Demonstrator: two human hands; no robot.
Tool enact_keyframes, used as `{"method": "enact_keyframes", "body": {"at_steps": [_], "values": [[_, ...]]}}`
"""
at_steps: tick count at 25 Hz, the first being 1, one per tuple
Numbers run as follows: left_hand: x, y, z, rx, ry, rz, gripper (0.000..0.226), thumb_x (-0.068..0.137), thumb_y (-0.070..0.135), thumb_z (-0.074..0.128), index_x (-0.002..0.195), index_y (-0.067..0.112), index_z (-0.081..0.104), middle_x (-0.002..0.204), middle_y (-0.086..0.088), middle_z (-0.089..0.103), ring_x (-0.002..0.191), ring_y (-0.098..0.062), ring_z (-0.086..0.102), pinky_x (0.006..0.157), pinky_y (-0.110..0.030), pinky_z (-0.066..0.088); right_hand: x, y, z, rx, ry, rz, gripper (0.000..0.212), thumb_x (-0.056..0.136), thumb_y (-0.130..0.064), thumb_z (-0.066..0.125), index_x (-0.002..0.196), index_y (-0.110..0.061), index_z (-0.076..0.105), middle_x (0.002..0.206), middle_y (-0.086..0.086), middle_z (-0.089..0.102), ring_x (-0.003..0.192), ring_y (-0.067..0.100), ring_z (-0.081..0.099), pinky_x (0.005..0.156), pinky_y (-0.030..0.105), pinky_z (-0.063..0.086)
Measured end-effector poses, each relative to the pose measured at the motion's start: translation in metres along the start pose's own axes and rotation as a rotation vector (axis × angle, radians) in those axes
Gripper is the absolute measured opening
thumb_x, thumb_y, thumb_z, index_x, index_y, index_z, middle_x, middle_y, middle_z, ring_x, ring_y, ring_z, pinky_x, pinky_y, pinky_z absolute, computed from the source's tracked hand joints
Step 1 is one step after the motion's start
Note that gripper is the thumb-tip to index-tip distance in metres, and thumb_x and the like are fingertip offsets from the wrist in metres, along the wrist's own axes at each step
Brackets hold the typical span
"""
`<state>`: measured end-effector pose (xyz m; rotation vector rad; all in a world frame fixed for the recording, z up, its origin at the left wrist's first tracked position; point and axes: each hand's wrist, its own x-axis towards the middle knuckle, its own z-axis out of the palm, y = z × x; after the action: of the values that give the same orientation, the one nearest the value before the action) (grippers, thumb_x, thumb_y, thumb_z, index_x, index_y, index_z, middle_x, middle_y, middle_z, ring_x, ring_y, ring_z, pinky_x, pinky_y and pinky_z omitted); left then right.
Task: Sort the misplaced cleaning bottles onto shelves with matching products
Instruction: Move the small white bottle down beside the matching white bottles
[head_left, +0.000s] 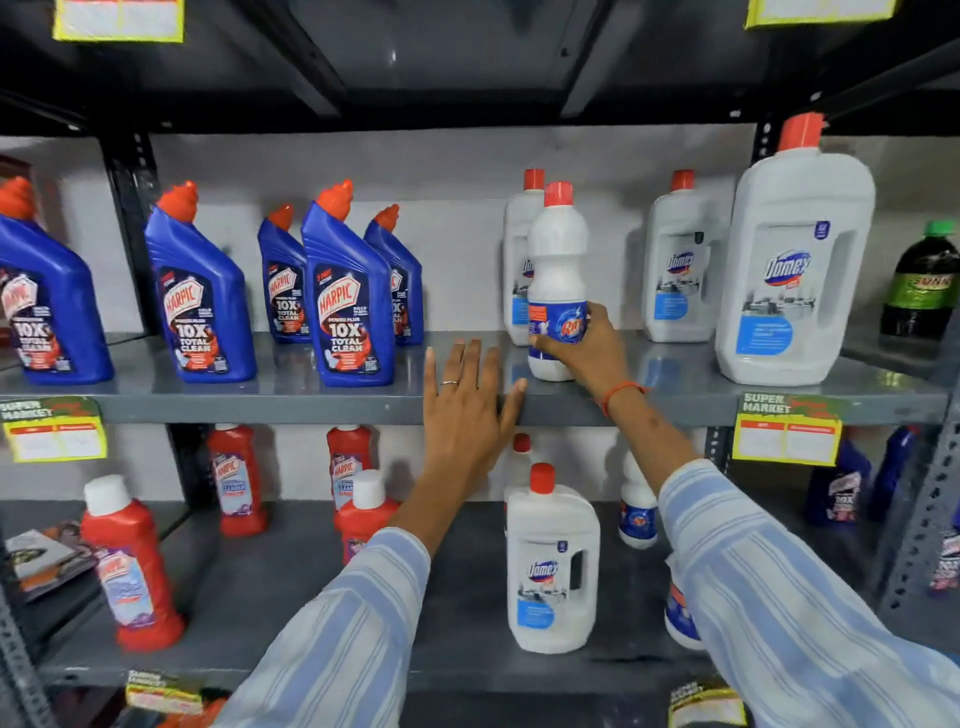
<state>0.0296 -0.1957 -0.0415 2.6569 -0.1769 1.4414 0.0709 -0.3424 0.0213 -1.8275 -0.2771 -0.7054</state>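
My right hand (587, 353) grips a slim white Rin bottle (556, 260) with a red cap, standing on the grey middle shelf (291, 400) in front of a white Domex bottle (517, 244). My left hand (467, 410) lies flat with fingers spread on the shelf's front edge, holding nothing. Several blue Harpic bottles (348, 296) stand to the left on the same shelf. Two more Domex bottles (795, 260) stand to the right. On the lower shelf a Domex bottle (550, 566) stands among white Rin bottles (638, 509), partly hidden by my right arm.
Red Harpic bottles (130, 566) stand on the lower shelf at left. A dark bottle with a green cap (922, 286) sits at far right, blue bottles (841, 488) below it. Yellow price tags (787, 436) hang on the shelf edges. A black upright (130, 208) divides the bays.
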Motion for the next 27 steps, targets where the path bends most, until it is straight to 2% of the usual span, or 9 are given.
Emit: {"method": "enact_keyframes", "body": {"at_steps": [5, 9, 13, 16, 19, 21, 23, 27], "values": [[-0.001, 0.0, 0.004, 0.046, -0.001, -0.002, 0.066, 0.093, 0.053, 0.018, 0.131, 0.009, 0.051, 0.139, -0.015, 0.052, 0.135, -0.029, 0.039, 0.117, -0.05, 0.01, 0.001, 0.008, 0.0, 0.056, -0.001, -0.006, 0.068, 0.064, -0.03, 0.083, 0.117, -0.009, 0.047, 0.117, 0.012, 0.063, 0.101, 0.026, 0.061, 0.089, 0.043, 0.053], [-0.001, 0.002, 0.002, 0.052, -0.006, -0.024, 0.067, 0.093, 0.053, 0.015, 0.134, 0.01, 0.046, 0.144, -0.014, 0.046, 0.138, -0.028, 0.035, 0.117, -0.049, 0.009, -0.012, 0.002, -0.002, 0.06, 0.039, -0.057, 0.065, 0.065, -0.033, 0.082, 0.115, -0.01, 0.049, 0.116, 0.01, 0.063, 0.1, 0.024, 0.061, 0.084, 0.032, 0.052], [-0.001, 0.005, 0.002, 0.028, 0.01, -0.045, 0.066, 0.094, 0.054, 0.019, 0.14, 0.012, 0.039, 0.153, -0.011, 0.032, 0.143, -0.024, 0.022, 0.118, -0.049, 0.003, -0.033, -0.002, -0.013, 0.102, 0.118, -0.095, 0.062, 0.067, -0.032, 0.081, 0.117, -0.011, 0.051, 0.114, 0.008, 0.064, 0.099, 0.02, 0.061, 0.074, 0.014, 0.046], [-0.005, 0.013, -0.001, -0.021, 0.06, -0.066, 0.064, 0.095, 0.053, 0.022, 0.138, 0.01, 0.042, 0.153, -0.011, 0.032, 0.143, -0.024, 0.023, 0.119, -0.05, 0.006, -0.058, -0.003, -0.022, 0.143, 0.191, -0.111, 0.066, 0.067, -0.034, 0.081, 0.122, -0.013, 0.051, 0.116, 0.006, 0.063, 0.102, 0.017, 0.06, 0.084, 0.02, 0.051], [-0.021, 0.017, -0.001, -0.073, 0.126, -0.057, 0.063, 0.095, 0.052, 0.024, 0.138, 0.01, 0.043, 0.153, -0.011, 0.031, 0.144, -0.024, 0.022, 0.118, -0.05, 0.008, -0.085, 0.001, -0.032, 0.17, 0.251, -0.146, 0.074, 0.065, -0.04, 0.08, 0.127, -0.017, 0.048, 0.12, 0.0, 0.06, 0.103, 0.01, 0.058, 0.085, 0.01, 0.048], [-0.041, 0.015, 0.003, -0.104, 0.179, -0.058, 0.06, 0.096, 0.05, 0.027, 0.139, 0.01, 0.041, 0.153, -0.012, 0.03, 0.144, -0.024, 0.021, 0.118, -0.048, 0.009, -0.107, 0.011, -0.036, 0.192, 0.262, -0.159, 0.078, 0.062, -0.048, 0.077, 0.128, -0.02, 0.046, 0.12, -0.005, 0.058, 0.106, 0.009, 0.057, 0.088, 0.017, 0.049], [-0.072, 0.015, 0.013, -0.149, 0.203, -0.057, 0.059, 0.097, 0.049, 0.027, 0.142, 0.012, 0.035, 0.154, -0.011, 0.028, 0.144, -0.021, 0.018, 0.118, -0.046, 0.008, -0.13, 0.033, -0.038, 0.18, 0.256, -0.129, 0.076, 0.062, -0.048, 0.078, 0.126, -0.023, 0.046, 0.122, -0.006, 0.058, 0.108, 0.008, 0.058, 0.089, 0.024, 0.053], [-0.133, 0.016, 0.045, -0.16, 0.08, -0.084, 0.06, 0.097, 0.046, 0.029, 0.146, 0.012, 0.023, 0.156, -0.01, 0.018, 0.145, -0.019, 0.011, 0.118, -0.047, 0.01, -0.167, 0.086, -0.037, 0.127, 0.213, 0.01, 0.072, 0.063, -0.035, 0.083, 0.123, -0.026, 0.045, 0.122, -0.009, 0.058, 0.106, 0.005, 0.057, 0.091, 0.029, 0.054]]}}
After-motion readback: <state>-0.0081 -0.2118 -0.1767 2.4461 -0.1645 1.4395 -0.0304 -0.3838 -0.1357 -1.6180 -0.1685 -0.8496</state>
